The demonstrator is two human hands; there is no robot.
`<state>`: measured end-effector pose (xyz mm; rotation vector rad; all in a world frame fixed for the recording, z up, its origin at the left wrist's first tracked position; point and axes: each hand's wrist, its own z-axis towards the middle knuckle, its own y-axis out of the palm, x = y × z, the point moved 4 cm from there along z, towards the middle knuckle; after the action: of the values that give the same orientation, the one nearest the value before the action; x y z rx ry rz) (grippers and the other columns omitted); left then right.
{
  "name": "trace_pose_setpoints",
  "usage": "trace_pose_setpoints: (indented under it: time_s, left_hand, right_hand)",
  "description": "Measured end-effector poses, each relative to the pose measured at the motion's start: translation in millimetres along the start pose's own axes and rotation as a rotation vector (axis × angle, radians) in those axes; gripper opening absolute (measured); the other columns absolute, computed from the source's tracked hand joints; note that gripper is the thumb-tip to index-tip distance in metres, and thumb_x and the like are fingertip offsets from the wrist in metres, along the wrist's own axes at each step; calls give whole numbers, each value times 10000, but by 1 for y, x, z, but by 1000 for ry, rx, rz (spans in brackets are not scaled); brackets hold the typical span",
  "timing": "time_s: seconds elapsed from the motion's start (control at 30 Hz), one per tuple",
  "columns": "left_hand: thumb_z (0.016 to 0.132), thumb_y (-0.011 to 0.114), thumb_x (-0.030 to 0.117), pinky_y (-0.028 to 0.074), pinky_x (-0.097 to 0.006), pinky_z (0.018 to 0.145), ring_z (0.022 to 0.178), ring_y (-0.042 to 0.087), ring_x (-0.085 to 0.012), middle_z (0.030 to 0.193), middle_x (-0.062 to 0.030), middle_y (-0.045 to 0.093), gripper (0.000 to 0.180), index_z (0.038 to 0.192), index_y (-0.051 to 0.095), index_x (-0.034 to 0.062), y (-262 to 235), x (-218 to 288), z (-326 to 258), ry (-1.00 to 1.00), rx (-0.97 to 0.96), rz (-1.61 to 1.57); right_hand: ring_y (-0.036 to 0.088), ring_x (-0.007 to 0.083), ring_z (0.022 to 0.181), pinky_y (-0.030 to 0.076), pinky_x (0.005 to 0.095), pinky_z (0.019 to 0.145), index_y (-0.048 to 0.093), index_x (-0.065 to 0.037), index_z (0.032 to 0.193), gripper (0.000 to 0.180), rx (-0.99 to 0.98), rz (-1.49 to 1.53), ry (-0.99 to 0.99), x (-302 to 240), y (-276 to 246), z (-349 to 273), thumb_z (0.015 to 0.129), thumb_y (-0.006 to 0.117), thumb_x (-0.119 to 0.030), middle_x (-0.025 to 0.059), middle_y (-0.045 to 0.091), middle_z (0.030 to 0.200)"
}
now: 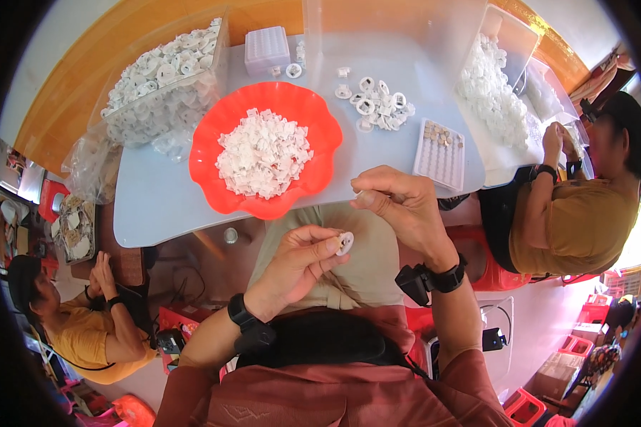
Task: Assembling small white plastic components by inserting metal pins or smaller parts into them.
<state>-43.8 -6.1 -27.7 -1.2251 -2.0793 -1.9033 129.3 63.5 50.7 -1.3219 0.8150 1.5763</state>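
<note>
My left hand (299, 260) is closed in a pinch on a small round white plastic part (345, 243) with something brassy at its middle. Up and to the right, near the table's front edge, my right hand (402, 203) has thumb and forefinger pressed together; any small piece between them is too tiny to name. A scalloped red bowl (205, 160) heaped with small white plastic pieces (263, 153) stands beyond my left hand. Past my right hand lie a white grid tray (434, 167) with several small brass pieces (445, 138) and a loose pile of round white parts (381, 105).
A clear bin (210, 78) full of white parts stands at the far left, beside a white grid block (267, 48). More white parts (495, 92) fill a container at the right. A person (577, 206) works at the right; another person (96, 320) sits at the left.
</note>
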Motion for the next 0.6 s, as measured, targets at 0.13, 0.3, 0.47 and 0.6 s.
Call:
trace_pose_setpoints:
  time_s: [0.13,0.3,0.47,0.6]
  left_hand:
    - [944,626,59,592,-361,908,1027,668,-201,1112,-97,683,122,1056,670,37,-1,0,3,8,2,-33]
    - [953,615,72,595,-352,900,1014,671,-198,1089,-100,685,113,1047,667,36,-1,0,4,8,19,-62]
    - [957,615,87,597,-349,897,1003,673,-194,1078,-99,685,113,1042,668,35,0,-2,5,12,19,-76]
    - [961,610,93,597,-348,896,988,677,-195,1075,-103,684,110,1036,666,33,1,-3,4,17,28,-81]
  right_hand:
    - [618,98,878,509,248,766,699,-25,1107,219,37,34,48,6,0,-13,889,682,-10,49,696,999]
    - [620,116,894,503,254,777,703,-27,1088,203,30,-2,163,13,1,-29,893,668,15,54,685,989]
    - [626,128,883,503,266,779,709,-24,1064,187,21,-68,38,11,3,-37,883,674,10,57,684,952]
    - [628,145,843,503,268,753,706,-23,1066,186,17,-233,-31,1,8,-41,884,673,-3,94,681,939]
